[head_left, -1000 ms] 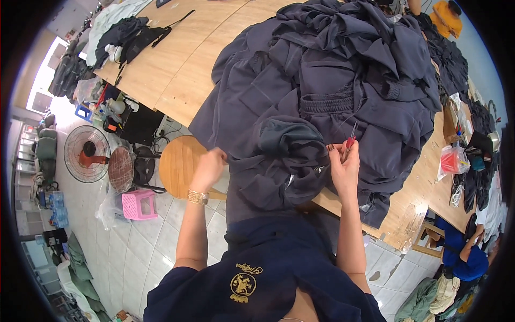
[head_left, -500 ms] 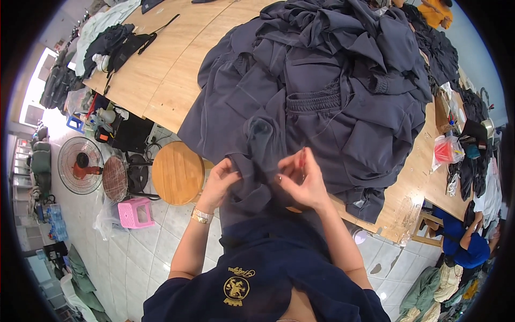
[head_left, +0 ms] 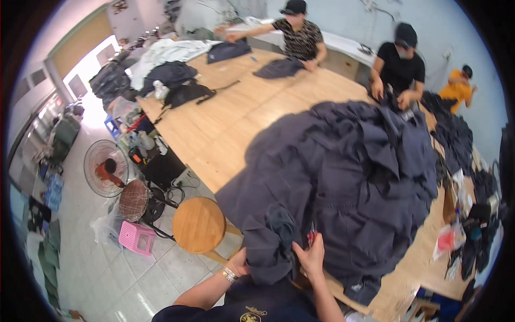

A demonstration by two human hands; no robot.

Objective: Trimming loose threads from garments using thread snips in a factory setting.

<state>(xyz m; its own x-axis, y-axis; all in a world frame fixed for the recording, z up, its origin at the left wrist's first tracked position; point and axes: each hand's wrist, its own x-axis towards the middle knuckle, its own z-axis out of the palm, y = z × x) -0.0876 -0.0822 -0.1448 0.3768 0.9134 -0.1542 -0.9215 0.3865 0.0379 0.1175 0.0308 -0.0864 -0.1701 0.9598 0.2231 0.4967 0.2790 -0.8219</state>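
A large heap of dark grey garments (head_left: 370,182) covers the near right part of the table. At its near left edge my left hand (head_left: 239,262) is closed on a bunched dark grey garment (head_left: 266,252), its fingers partly hidden by the cloth. A balled-up fold tops that garment. Right beside it, my right hand (head_left: 310,255) is closed around small red thread snips (head_left: 312,235), whose blades are hard to make out. The thumb of that hand is close to the garment's edge.
Around the wooden table (head_left: 214,145) stand a round stool (head_left: 199,225), a pink plastic stool (head_left: 136,238) and a fan (head_left: 106,167). Two people (head_left: 301,45) (head_left: 398,67) handle dark cloth across the table. A red-and-white plastic bag (head_left: 449,239) lies at the right.
My view has lifted, bringing people at the table's far side into sight. The garment is now gathered higher between my hands, and the right hand has turned, with the red snips pointing away.
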